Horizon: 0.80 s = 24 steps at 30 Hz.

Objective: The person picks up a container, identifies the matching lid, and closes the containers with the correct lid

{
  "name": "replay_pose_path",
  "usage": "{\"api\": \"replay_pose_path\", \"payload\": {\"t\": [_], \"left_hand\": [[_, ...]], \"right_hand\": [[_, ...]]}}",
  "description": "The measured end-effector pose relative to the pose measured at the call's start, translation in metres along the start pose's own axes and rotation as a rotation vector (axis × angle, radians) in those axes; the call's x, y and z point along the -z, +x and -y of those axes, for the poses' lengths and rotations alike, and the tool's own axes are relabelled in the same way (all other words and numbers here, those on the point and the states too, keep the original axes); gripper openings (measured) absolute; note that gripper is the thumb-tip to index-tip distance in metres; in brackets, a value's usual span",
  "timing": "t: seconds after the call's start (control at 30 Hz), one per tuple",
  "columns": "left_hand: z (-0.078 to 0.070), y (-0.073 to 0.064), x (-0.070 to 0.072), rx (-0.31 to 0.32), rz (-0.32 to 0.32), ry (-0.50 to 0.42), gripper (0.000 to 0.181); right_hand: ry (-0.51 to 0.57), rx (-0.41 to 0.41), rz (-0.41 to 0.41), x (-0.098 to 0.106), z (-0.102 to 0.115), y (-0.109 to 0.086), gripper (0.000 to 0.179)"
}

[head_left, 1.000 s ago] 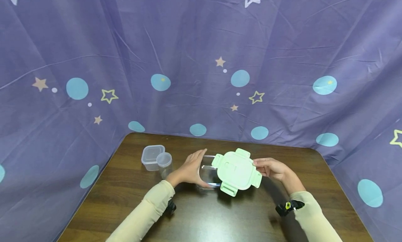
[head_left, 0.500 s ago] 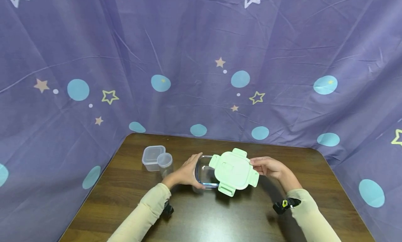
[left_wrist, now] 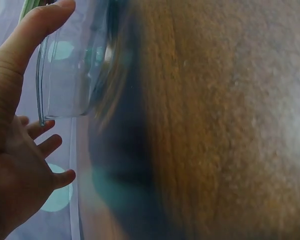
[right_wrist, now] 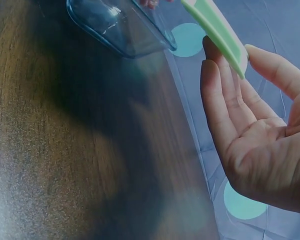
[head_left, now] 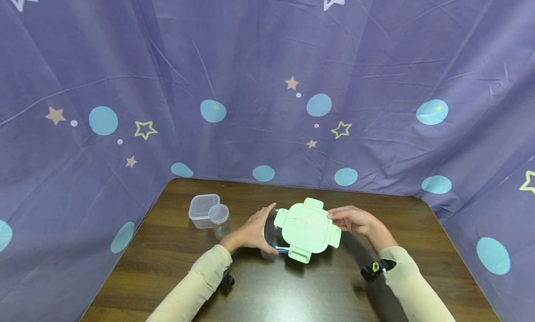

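A clear rectangular glass food container [head_left: 273,231] is held by my left hand [head_left: 252,229] at its left end, thumb on the near side and fingers on the far side. In the left wrist view its glass wall [left_wrist: 70,80] shows beside the thumb. My right hand [head_left: 355,220] pinches the right edge of a pale green lid [head_left: 307,227] between thumb and fingers. Its side flaps stick outward. The lid hangs over the container's right part and hides it. In the right wrist view, the lid's edge [right_wrist: 220,37] stands tilted, apart from the glass container [right_wrist: 120,25].
Left of my left hand stand a small square plastic tub with a lid [head_left: 203,210] and a round clear plastic jar [head_left: 219,220], close together. The brown wooden table [head_left: 292,294] ends at a purple patterned curtain [head_left: 259,127] behind.
The lid and my right hand have moved a little to the left, covering more of the container. My left hand shifted slightly left, then back right, keeping its grip on the container.
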<state>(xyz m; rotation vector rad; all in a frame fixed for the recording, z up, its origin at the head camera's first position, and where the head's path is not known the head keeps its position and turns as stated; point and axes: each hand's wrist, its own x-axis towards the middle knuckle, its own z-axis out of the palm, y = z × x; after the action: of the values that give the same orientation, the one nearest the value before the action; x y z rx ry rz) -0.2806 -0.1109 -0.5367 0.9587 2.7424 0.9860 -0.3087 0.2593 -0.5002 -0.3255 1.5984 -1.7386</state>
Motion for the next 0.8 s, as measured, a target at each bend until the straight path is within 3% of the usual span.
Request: {"api": "replay_pose_path", "payload": {"t": [0.47,0.63,0.8], "left_hand": [[-0.013,0.005,0.001,-0.071,-0.002,0.321,0.149],[-0.016,0.004,0.004,-0.067,0.005,0.368,0.150],[-0.018,0.003,0.006,-0.066,-0.001,0.346,0.145]], "right_hand": [[-0.080,-0.074,-0.047,-0.012,0.007,0.019,0.027],[-0.111,-0.081,-0.044,-0.016,0.009,0.026,0.026],[-0.133,-0.092,-0.040,-0.021,0.011,0.034,0.027]]}}
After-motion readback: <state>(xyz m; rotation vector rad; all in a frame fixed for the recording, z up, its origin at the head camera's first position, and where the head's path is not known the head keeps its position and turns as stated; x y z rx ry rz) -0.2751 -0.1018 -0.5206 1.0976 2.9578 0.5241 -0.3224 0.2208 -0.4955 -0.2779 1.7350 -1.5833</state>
